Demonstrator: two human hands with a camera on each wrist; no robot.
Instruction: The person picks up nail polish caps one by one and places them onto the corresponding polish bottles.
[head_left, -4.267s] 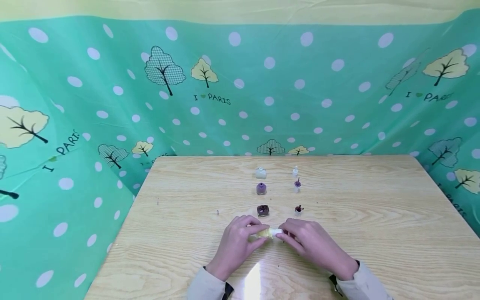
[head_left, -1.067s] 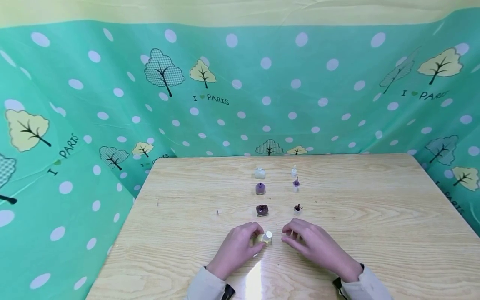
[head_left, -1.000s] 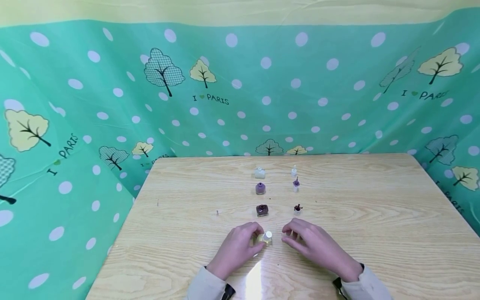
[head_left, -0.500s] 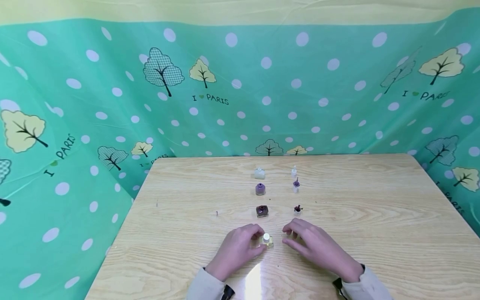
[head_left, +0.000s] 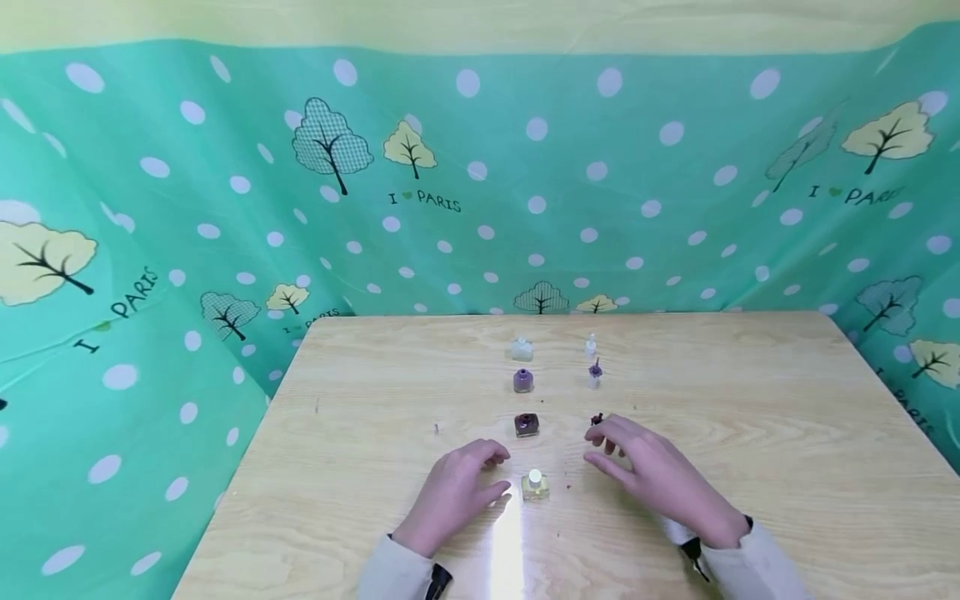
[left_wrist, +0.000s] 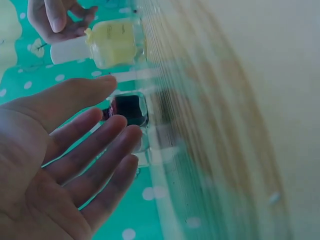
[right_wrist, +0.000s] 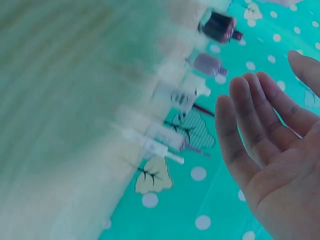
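The yellow nail polish bottle (head_left: 536, 490), its white cap (head_left: 535, 477) on, stood upright on the desk (head_left: 360, 400). The left hand (head_left: 453, 495), relaxed and holding nothing, was just beside it. The right hand (head_left: 654, 468), likewise holding nothing, hovered near the dark-stained brush cap (head_left: 597, 419). Beyond stood a dark bottle (head_left: 527, 426) and a purple bottle (head_left: 522, 382).
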